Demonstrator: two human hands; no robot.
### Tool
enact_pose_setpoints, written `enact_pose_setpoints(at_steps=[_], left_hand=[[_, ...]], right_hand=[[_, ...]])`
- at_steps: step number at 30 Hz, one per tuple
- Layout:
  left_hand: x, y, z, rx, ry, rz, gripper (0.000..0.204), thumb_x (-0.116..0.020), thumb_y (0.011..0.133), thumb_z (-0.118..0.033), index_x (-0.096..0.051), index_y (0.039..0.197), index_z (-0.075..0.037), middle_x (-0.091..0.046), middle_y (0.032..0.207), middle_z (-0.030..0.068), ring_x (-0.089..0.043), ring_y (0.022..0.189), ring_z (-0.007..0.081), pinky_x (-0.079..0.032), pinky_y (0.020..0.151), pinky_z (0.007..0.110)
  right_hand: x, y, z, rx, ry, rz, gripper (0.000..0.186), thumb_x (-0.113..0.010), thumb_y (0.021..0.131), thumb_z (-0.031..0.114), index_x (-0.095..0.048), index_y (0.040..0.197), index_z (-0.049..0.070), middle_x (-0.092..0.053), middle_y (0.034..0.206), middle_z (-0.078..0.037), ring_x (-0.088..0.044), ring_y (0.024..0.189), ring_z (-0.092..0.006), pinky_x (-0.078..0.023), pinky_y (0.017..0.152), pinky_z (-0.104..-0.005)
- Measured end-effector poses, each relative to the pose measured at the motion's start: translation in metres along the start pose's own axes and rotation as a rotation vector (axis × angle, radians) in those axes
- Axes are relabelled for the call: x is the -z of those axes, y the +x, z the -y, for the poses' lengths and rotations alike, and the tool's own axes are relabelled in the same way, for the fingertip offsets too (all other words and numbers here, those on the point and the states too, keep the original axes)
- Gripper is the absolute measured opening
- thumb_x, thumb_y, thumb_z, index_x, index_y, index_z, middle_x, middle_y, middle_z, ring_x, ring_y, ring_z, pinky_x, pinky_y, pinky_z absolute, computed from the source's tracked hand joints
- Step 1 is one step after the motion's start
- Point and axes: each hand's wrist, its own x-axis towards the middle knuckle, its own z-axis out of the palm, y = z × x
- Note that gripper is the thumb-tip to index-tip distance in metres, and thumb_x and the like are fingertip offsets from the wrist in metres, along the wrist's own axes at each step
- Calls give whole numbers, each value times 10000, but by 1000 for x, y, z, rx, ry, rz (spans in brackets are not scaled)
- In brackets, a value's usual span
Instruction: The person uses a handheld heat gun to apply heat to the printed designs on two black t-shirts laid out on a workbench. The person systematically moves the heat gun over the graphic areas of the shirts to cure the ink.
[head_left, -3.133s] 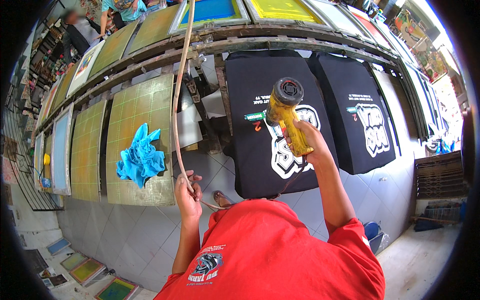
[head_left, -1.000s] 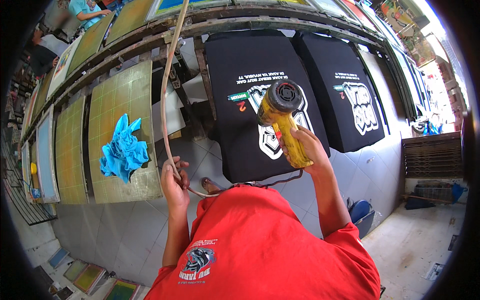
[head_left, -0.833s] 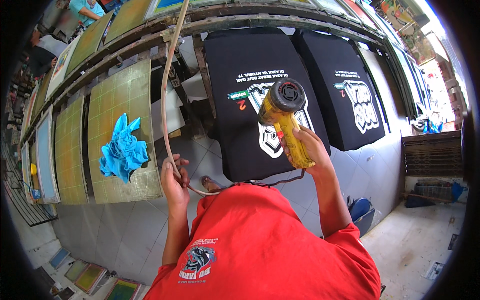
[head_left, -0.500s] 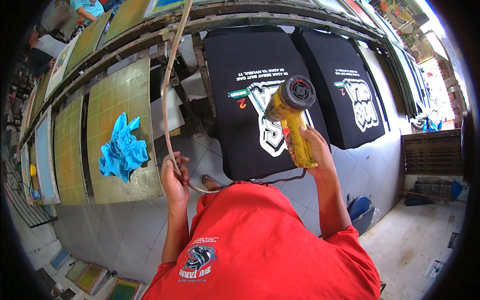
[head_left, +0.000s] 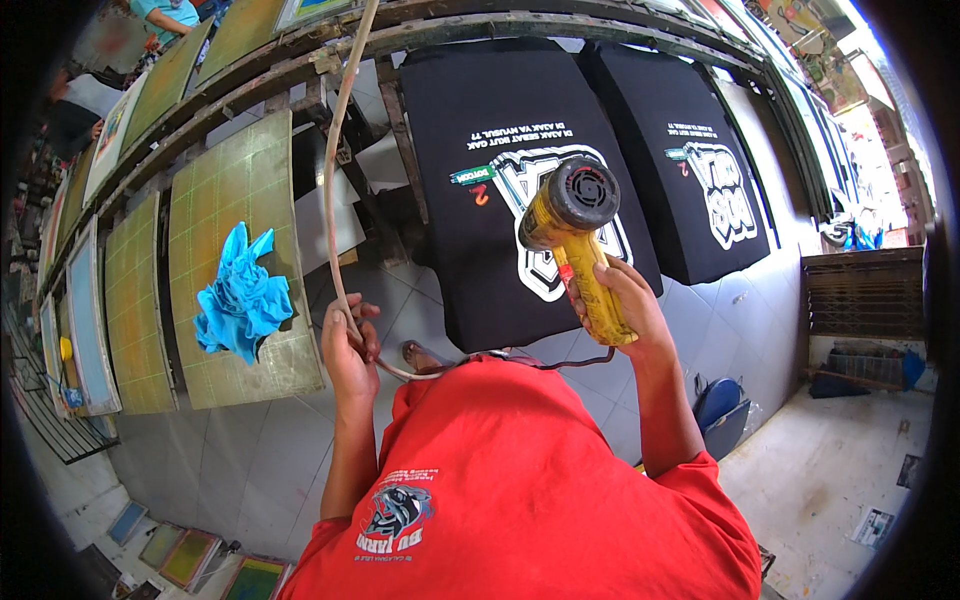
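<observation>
My right hand (head_left: 637,305) grips the yellow handle of a heat gun (head_left: 585,255) with a dark round end. The heat gun hangs over a black T-shirt (head_left: 490,95) spread on a board, hiding part of its white, green and red print. Its nozzle points down and left toward that print. In my left hand (head_left: 350,350) a pale cable (head_left: 333,190) runs between thumb and fingers; it rises past the top of the view and loops down toward my waist. A darker cord (head_left: 590,358) trails from the heat gun's handle to my red shirt.
Right of it lies a second printed black T-shirt (head_left: 640,100). To my left, a crumpled blue cloth (head_left: 245,300) rests on a yellowish gridded board (head_left: 240,180). A wooden rack (head_left: 470,30) runs along the far side. A blue stool-like object (head_left: 720,410) stands on the floor at right. Another person (head_left: 165,15) is at far left.
The heat gun has shifted slightly left and down over the print, its body tilting a little. My left hand stays on the cable, and the view has moved slightly.
</observation>
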Motion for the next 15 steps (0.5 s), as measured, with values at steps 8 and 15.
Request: enact_pose_setpoints(at_steps=[8, 15], left_hand=[[-1, 0, 3, 18, 16, 25, 356, -351, 954, -330, -505, 1091, -40, -566, 895, 89, -354, 464, 56, -248, 390, 202], [-6, 0, 4, 28, 19, 34, 356, -360, 952, -333, -505, 1089, -38, -563, 891, 91, -354, 465, 57, -247, 387, 201]], right_hand=[[-2, -15, -3, -29, -11, -9, 363, -464, 902, 213, -459, 1187, -12, -566, 840, -85, -554, 681, -127, -472, 551, -254], [1, -26, -5, -63, -30, 17, 336, -468, 901, 216, -471, 1153, -7, -567, 837, -75, -553, 677, -126, -468, 559, -254]])
